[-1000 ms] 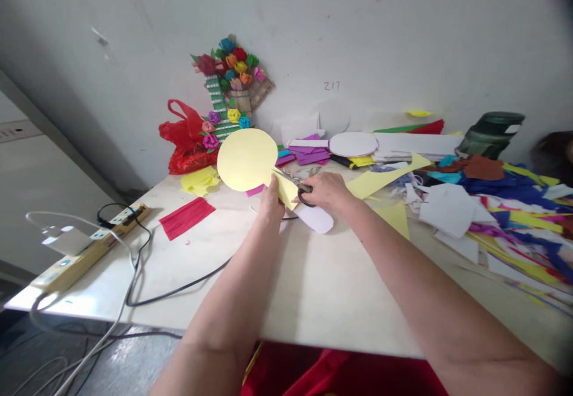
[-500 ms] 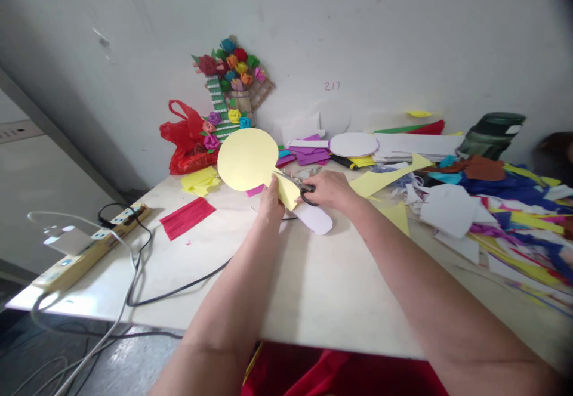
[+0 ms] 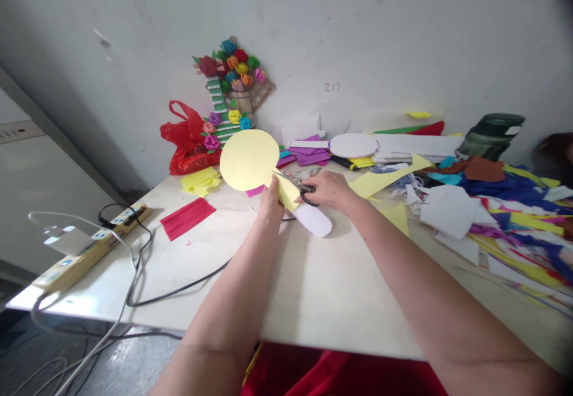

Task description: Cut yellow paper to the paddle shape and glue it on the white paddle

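My left hand (image 3: 271, 200) pinches the lower edge of a yellow paper sheet (image 3: 249, 159) whose upper part is cut round like a disc, held upright above the table. My right hand (image 3: 329, 191) grips black-handled scissors (image 3: 301, 188), fingers through the loops. The blades point left into the yellow paper just right of my left thumb. A white oval paper piece (image 3: 312, 220) lies on the table under both hands.
Loose coloured paper scraps (image 3: 487, 205) cover the table's right side. A paper-flower craft (image 3: 233, 86) and a red plastic bag (image 3: 188, 142) stand by the wall. A red crepe piece (image 3: 187, 217) lies left, with a power strip (image 3: 85, 247) and cables near the left edge.
Nearly still. The yellow paper and both hands have shifted very slightly to the right, and the scissors stay at the cut.
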The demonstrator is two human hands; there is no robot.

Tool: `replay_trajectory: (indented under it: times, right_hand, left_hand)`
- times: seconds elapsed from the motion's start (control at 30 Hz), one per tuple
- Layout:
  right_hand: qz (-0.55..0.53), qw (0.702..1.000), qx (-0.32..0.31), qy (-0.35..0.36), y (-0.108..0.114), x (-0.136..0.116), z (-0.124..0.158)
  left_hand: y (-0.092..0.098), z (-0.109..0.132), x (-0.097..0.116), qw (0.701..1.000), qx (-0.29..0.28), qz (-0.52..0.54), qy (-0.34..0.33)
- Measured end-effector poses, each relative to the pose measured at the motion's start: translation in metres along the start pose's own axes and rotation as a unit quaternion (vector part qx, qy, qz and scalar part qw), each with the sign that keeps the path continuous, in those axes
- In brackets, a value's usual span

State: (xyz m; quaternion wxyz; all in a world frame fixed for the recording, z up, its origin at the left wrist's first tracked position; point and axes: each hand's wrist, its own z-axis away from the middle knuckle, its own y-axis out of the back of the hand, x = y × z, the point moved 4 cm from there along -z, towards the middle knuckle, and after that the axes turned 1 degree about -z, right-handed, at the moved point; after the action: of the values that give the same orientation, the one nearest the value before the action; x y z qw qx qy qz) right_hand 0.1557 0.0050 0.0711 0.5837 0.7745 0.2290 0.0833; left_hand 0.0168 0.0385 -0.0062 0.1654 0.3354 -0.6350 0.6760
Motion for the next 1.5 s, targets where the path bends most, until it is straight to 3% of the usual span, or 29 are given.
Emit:
replay_trajectory:
  times: [0.87,1.5]
  right_hand:
    - [-0.042,0.999,0.000,0.001,-0.0020,0.0058,-0.0006]
    - [-0.043,0.999,-0.008,-0.004,-0.0069,0.0040,-0.0008]
  left_hand:
    - [-0.0077,0.0061,0.0010,1.000,-0.023,-0.006,-0.006]
    - [0.0013,-0.0008,-0.0026,0.999,0.035,-0.012,-0.003]
